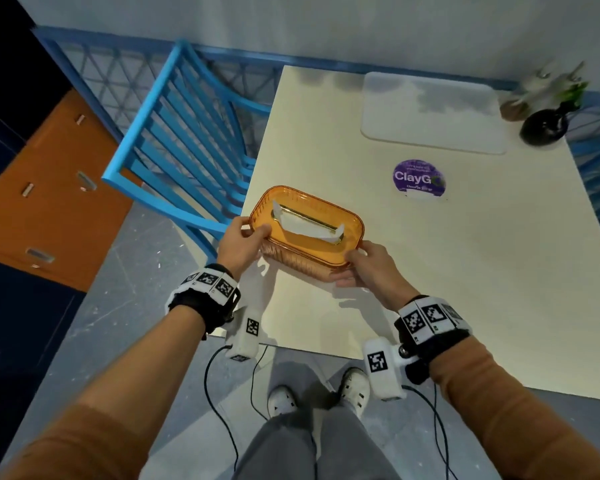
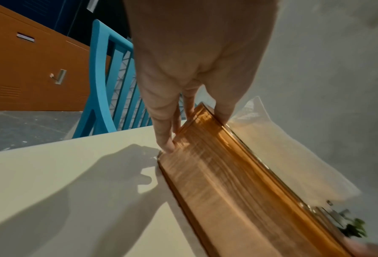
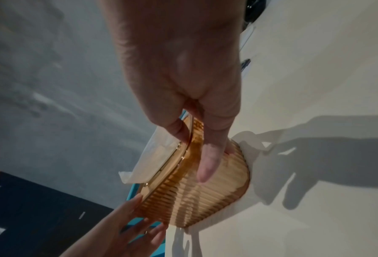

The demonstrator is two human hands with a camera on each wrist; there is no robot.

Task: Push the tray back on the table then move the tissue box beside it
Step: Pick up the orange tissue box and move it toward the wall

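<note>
Now both hands clasp the amber ribbed plastic tissue box [image 1: 305,228] by its ends, left hand [image 1: 241,242] and right hand [image 1: 368,268] pinching its rim, probably for a level carry toward the flat white rectangular tray [image 1: 430,112], which lies well beyond.

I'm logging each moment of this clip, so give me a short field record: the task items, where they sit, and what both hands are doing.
tissue box: amber ribbed box, near left table edge, white tissue showing on top
left hand: grips the box's left end
right hand: grips the box's right end
tray: pale tray at the far side of the table, apart from the box
nearby: black vase right of the tray
</note>
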